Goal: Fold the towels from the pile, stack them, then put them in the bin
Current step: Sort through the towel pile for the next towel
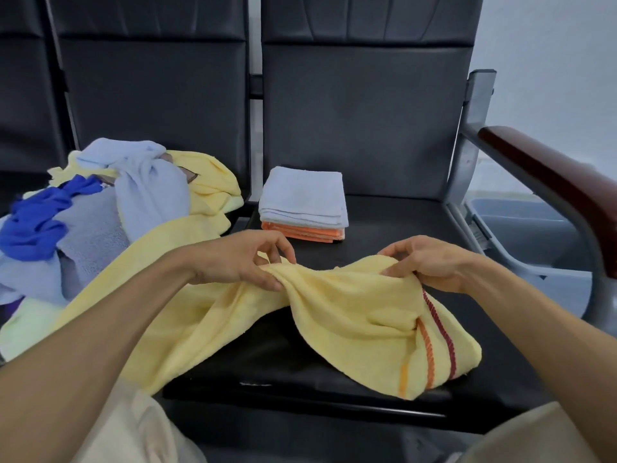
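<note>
A pale yellow towel (347, 315) with orange and red stripes at one end lies crumpled across the black seat (394, 225) in front of me. My left hand (240, 259) pinches its upper edge near the middle. My right hand (427, 262) pinches the same edge further right. Behind the towel sits a neat stack of folded towels (302, 203), light blue on top and orange at the bottom. The unfolded pile (100, 208) of yellow, blue, grey and light blue towels covers the seat to the left.
A grey bin (524, 228) stands on the floor to the right, beyond the chair's metal frame and dark red armrest (547, 182). Black seat backs rise behind the towels. My knees in light trousers show at the bottom edge.
</note>
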The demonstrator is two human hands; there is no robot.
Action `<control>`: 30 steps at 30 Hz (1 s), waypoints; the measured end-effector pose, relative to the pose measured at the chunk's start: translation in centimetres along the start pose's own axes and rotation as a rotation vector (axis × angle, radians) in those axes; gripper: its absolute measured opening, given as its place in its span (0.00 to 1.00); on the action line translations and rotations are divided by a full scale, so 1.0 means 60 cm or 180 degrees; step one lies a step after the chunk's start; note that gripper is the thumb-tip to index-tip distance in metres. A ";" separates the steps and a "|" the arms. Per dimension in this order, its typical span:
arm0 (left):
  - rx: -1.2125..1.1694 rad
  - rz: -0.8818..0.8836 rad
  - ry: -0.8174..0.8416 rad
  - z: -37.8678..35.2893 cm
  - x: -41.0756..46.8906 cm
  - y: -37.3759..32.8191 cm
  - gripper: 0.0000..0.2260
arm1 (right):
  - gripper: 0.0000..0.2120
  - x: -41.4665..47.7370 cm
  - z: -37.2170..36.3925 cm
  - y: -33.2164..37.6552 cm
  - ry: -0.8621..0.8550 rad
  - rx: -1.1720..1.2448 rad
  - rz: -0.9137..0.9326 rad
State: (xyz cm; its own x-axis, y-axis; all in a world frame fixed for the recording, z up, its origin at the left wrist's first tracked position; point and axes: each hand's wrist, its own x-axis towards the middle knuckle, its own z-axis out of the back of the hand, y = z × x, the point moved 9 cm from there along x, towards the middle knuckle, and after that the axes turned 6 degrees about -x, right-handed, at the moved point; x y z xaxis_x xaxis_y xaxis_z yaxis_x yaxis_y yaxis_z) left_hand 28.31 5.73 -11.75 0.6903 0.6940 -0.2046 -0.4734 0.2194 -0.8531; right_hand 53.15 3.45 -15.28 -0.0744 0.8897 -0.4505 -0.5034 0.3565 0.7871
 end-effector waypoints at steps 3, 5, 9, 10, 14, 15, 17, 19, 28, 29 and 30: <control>0.0033 -0.0011 -0.0181 0.010 0.000 -0.007 0.12 | 0.12 -0.002 0.012 0.000 -0.0038 -0.0003 0.0003; 0.0052 0.0012 -0.0282 0.012 0.002 -0.007 0.09 | 0.11 -0.003 0.018 -0.004 -0.0135 -0.0236 -0.0032; 0.0895 -0.0089 -0.0752 0.031 0.007 -0.007 0.02 | 0.07 -0.006 0.011 -0.018 -0.0145 -0.1038 -0.0293; 0.1212 -0.0143 -0.0894 0.038 0.007 -0.006 0.03 | 0.07 -0.008 0.007 -0.021 -0.0113 -0.1209 -0.0369; 0.1723 -0.0463 -0.1575 0.069 -0.006 -0.022 0.02 | 0.07 -0.007 0.013 -0.023 -0.0271 -0.1094 -0.0386; 0.1645 -0.0485 -0.1813 0.080 -0.013 -0.027 0.02 | 0.07 -0.006 0.019 -0.018 -0.0367 -0.0774 -0.0285; 0.1313 -0.0485 -0.2144 0.093 -0.025 -0.035 0.03 | 0.09 -0.008 0.031 -0.004 -0.0518 0.0053 -0.0002; 0.1024 -0.0430 -0.2184 0.093 -0.027 -0.035 0.06 | 0.14 -0.014 0.038 0.010 -0.0542 0.0738 0.0231; -0.0599 -0.0164 -0.2638 0.115 -0.030 -0.006 0.12 | 0.11 -0.018 0.081 0.010 -0.1194 0.2220 0.0635; -0.0669 -0.0139 -0.2679 0.117 -0.032 -0.003 0.11 | 0.11 -0.017 0.083 0.010 -0.1219 0.2243 0.0681; -0.0731 -0.0125 -0.2661 0.118 -0.032 -0.001 0.10 | 0.11 -0.017 0.084 0.011 -0.1247 0.2261 0.0730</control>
State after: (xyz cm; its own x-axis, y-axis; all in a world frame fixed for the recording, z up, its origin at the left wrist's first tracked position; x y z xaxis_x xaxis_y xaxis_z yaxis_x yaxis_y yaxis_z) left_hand 23.16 9.24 -7.93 0.0326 0.9849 0.1700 -0.2733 0.1724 -0.9463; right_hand 57.26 4.20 -12.15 0.2613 0.9499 -0.1714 0.1587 0.1329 0.9783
